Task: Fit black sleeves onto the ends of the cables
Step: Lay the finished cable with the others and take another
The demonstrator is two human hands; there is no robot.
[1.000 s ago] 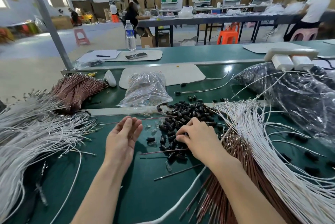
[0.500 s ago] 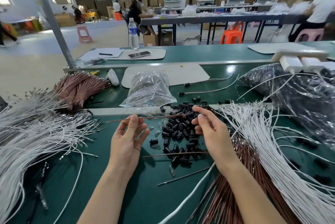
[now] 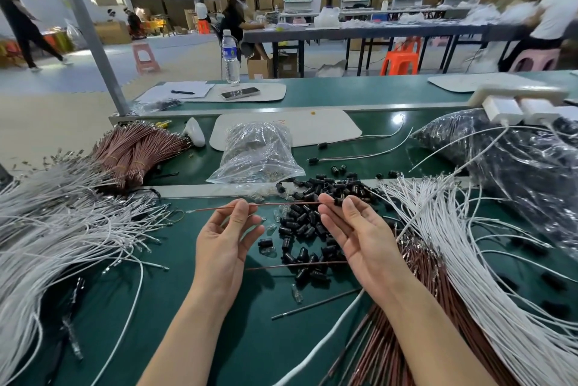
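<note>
Pinching the brown cable [image 3: 281, 204] between fingertips, the left hand [image 3: 223, 241] holds it level. The right hand [image 3: 359, 229] pinches a black sleeve [image 3: 337, 201] at its end.

So I'm looking down at the table [image 3: 187, 338], and the sleeve pile [image 3: 316, 223] is sitting dead centre, between the hands. The left hand [image 3: 225, 238] is pinching a thin cable [image 3: 281, 204] that's running across to the right hand [image 3: 359, 235], which is pinching a single sleeve [image 3: 337, 201] at its end. A loose cable heap [image 3: 62, 229] is lying to the left and a cable fan [image 3: 469, 245] to the right, with bundled cables [image 3: 134, 151] and a plastic bag [image 3: 259, 154] sitting behind.
</note>
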